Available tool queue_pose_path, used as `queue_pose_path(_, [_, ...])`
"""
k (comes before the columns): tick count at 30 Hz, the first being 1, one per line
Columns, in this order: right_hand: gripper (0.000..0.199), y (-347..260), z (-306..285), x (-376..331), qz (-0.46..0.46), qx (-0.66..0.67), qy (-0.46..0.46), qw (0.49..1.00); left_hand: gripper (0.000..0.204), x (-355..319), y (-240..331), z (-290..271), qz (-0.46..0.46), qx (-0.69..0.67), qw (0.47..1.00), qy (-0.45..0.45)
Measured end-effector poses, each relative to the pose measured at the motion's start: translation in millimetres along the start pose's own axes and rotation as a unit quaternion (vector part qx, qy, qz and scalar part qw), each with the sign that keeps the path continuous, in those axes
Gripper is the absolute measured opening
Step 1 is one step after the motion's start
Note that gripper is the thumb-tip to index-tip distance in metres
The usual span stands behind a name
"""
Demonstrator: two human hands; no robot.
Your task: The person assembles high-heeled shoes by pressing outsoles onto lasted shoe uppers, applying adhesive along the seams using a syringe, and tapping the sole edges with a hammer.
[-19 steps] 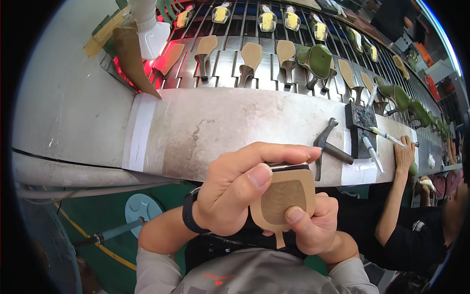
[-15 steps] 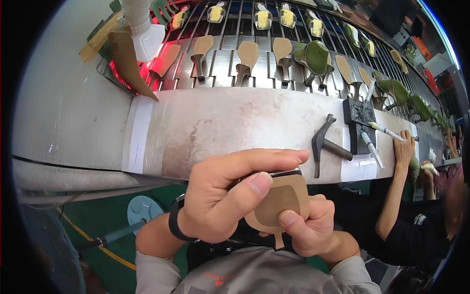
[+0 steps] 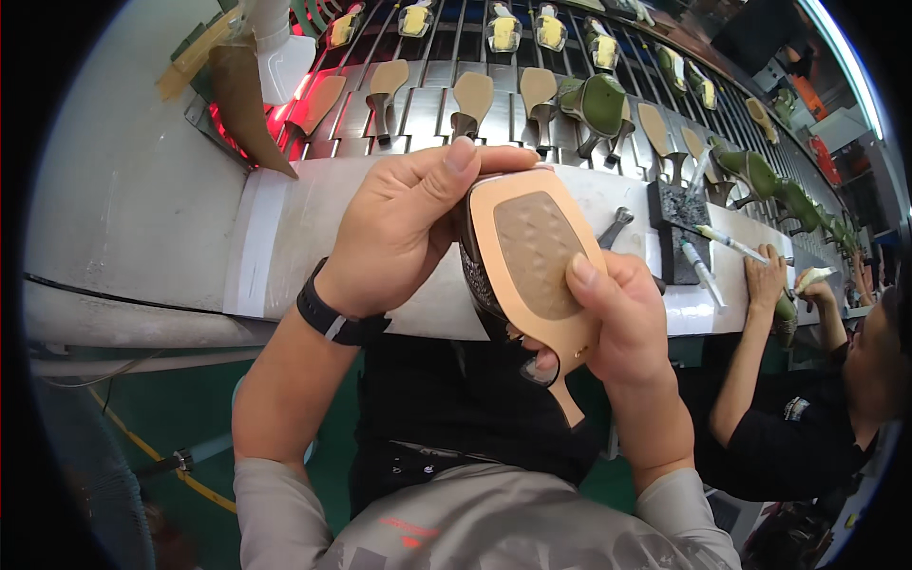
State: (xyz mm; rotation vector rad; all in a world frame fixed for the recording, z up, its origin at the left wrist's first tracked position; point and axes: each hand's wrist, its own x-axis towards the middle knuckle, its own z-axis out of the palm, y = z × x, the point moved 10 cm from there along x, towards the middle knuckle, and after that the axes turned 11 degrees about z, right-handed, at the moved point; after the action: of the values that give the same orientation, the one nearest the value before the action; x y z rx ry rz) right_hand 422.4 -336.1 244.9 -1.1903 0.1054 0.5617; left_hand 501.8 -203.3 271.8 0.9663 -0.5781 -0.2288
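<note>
In front of my chest I hold a high-heeled shoe (image 3: 532, 249) upside down. Its tan sole, with a darker brown inset under the forefoot, faces up, and the slim heel points down toward me. Along the left edge a dark, sparkly upper shows. My right hand (image 3: 629, 318) grips the shoe near its waist, thumb pressed on the sole and fingers hidden beneath. At the toe end my left hand (image 3: 394, 223) is closed round the far left side, its thumb raised and its fingers mostly behind the toe.
Beyond the pale worktop (image 3: 328, 214) runs a metal conveyor with tan heeled soles (image 3: 472, 93) and green shoes (image 3: 600, 106). A hammer (image 3: 617, 224), partly hidden, lies right of the shoe, beside a black block (image 3: 678, 223) and syringes (image 3: 701, 271). A co-worker's hand (image 3: 764, 277) works at the right.
Both hands have lifted the shoe up and away from me, over the worktop's edge. More of its sole and heel shows now, and my left thumb has come off the sole.
</note>
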Motion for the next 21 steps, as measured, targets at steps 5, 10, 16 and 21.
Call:
queue_pose_path(5, [0.042,-9,-7,9,-0.026,0.066,-0.023,0.997,0.056,6,-6,-5,0.022,0.01,0.999,-0.028])
queue_pose_path(10, [0.045,-9,-16,9,-0.035,0.087,0.003,0.996,0.054,12,-5,5,0.085,0.091,0.99,-0.062])
queue_pose_path(16, [0.045,-14,-16,10,-0.069,0.015,0.014,0.997,0.043,13,6,3,0.113,0.14,0.983,-0.035])
queue_pose_path(21, [0.045,-15,-14,9,-0.069,-0.003,0.034,0.997,0.05,9,9,11,0.111,0.147,0.978,-0.097])
